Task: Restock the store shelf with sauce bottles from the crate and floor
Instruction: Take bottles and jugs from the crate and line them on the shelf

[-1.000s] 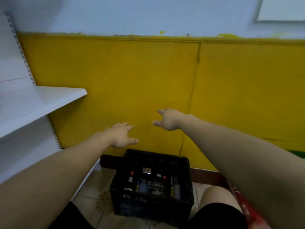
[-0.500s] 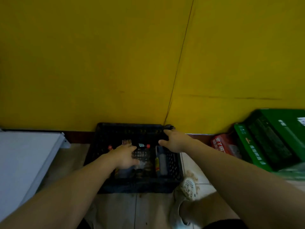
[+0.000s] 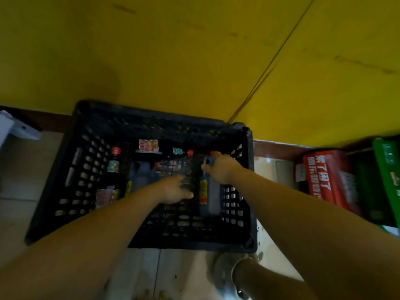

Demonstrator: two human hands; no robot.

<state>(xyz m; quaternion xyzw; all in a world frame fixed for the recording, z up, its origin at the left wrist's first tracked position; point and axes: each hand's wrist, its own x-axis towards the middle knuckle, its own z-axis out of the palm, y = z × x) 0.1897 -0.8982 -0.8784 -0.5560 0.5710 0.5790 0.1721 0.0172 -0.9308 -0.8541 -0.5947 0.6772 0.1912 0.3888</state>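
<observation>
**Early going: crate [image 3: 54,191] well stocked**

Head view: my right hand [image 3: 218,169] grips the neck of a grey sauce bottle [image 3: 213,198] at the crate's three o'clock; my left hand [image 3: 173,191] reaches in, fingers open. Red-capped bottles [image 3: 114,165] at nine and twelve await shelving.

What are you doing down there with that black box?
A person has both hands in a black crate on the floor. The right hand seems to grip the top of a grey bottle lying by the crate's right wall. The left hand is open beside it, holding nothing. Other red-capped bottles lie in the crate too.
</observation>
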